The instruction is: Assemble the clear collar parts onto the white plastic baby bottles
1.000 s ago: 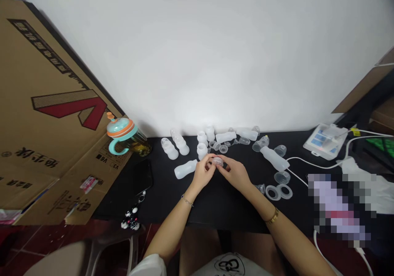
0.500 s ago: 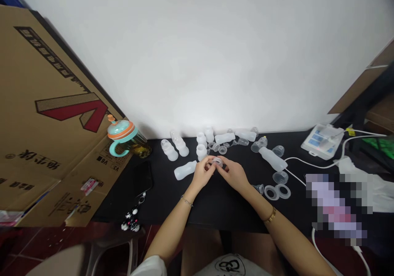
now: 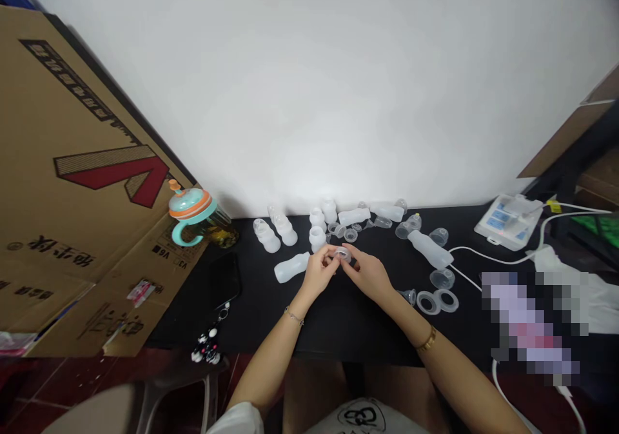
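My left hand [image 3: 321, 271] and my right hand [image 3: 368, 274] meet over the black table, fingers pinched on a small whitish translucent ring [image 3: 343, 253], perhaps a bottle collar. Fingertips cover part of it. Just left of my left hand a frosted baby bottle body [image 3: 291, 268] lies on its side. Behind my hands stand white bottle bodies [image 3: 318, 238], with small clear rings [image 3: 351, 235] beside them. Two capped baby bottles [image 3: 266, 235] lean or lie further left. Right of my right forearm lie flat translucent rings [image 3: 428, 303], a clear dome cap [image 3: 442, 279] and a long frosted bottle body [image 3: 430, 249].
At the left stand a large cardboard box [image 3: 87, 163] and a teal-lidded drink cup [image 3: 198, 215], with a dark phone [image 3: 225, 279] in front. A white plastic case [image 3: 509, 221] and white cables [image 3: 493, 258] lie at the right. A white wall [image 3: 338, 86] bounds the table behind.
Both hands keep hold of the ring in nearly the same place, with only a slight shift of the fingers. The whole view has moved very slightly.
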Demonstrator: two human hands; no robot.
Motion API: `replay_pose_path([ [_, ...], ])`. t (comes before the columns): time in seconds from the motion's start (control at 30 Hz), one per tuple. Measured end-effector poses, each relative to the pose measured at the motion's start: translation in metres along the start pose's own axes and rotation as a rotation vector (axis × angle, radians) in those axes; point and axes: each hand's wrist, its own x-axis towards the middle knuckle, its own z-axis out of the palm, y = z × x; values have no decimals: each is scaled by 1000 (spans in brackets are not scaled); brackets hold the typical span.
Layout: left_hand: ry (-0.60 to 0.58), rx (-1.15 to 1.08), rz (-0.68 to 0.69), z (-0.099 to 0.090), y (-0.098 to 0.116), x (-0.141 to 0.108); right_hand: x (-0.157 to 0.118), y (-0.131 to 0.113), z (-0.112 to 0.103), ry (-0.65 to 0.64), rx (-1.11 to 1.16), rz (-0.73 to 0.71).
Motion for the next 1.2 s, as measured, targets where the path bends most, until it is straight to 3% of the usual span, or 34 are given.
replay_pose_path([
  [0.77,23,42,-20,-1,3,0,0,3,5,-4,-42,-1],
  [1.2,3,-53,-43,1,3,1,0,-1,0,-6,-26,24],
])
